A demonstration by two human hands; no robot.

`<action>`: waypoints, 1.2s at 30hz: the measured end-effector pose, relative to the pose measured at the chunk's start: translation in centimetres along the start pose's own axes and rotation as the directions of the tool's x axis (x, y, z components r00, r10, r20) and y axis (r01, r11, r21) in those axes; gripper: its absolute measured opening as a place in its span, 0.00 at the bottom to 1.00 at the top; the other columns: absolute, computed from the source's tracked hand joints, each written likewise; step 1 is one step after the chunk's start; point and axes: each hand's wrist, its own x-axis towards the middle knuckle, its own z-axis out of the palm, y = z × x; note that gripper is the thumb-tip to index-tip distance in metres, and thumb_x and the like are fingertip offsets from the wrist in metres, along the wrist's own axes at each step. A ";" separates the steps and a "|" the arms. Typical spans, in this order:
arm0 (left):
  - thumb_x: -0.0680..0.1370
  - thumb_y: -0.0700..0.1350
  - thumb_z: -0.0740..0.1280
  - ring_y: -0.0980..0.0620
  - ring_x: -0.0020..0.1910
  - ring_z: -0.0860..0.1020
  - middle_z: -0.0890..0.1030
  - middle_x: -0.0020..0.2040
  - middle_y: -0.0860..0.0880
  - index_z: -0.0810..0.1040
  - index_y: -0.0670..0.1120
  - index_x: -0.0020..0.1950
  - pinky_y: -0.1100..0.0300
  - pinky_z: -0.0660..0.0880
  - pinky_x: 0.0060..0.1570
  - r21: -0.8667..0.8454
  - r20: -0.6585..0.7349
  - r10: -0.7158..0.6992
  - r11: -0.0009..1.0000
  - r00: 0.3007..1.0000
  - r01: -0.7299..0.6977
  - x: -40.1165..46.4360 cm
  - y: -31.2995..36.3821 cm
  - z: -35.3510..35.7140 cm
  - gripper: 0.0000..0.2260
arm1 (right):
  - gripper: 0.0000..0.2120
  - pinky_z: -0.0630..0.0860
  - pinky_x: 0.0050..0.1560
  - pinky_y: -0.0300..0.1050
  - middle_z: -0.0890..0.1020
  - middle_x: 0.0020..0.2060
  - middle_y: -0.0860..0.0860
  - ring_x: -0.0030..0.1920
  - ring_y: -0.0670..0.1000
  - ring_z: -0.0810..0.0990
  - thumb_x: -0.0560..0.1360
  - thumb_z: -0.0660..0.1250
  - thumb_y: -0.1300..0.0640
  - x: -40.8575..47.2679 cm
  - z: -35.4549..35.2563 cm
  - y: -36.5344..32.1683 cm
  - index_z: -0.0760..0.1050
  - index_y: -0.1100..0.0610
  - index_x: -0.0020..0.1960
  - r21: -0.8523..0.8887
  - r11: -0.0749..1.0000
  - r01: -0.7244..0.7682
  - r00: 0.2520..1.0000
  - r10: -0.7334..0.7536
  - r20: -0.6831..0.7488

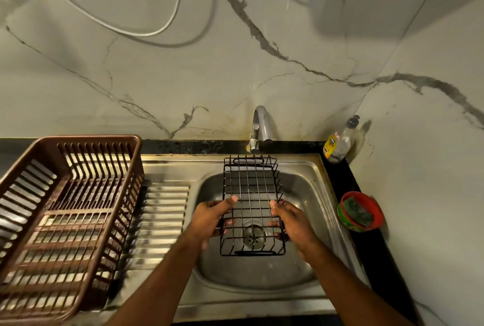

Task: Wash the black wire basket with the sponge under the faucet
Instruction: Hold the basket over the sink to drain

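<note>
Gripping the black wire basket (252,205) by both long sides, left hand (209,218) and right hand (293,221) curled round thin wires: likely light, stiff, slippery wet.

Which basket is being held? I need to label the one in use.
The black wire basket, held by both hands over the sink; the brown plastic basket sits untouched on the drainboard.

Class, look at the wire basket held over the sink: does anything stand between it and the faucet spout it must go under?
Nothing visible does. Both hands, left hand and right hand, grip the black wire basket over the sink; its far end lies just below the faucet, with no object between.
</note>
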 end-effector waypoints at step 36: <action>0.50 0.74 0.79 0.41 0.59 0.81 0.83 0.60 0.41 0.77 0.46 0.66 0.43 0.77 0.61 0.003 -0.235 0.182 0.982 0.955 -0.187 -16.0 9.0 -37.0 0.51 | 0.30 0.78 0.59 0.60 0.86 0.50 0.53 0.53 0.56 0.84 0.62 0.65 0.29 -12.5 35.7 -11.8 0.84 0.50 0.50 -0.165 0.963 0.215 0.964 -0.182 0.193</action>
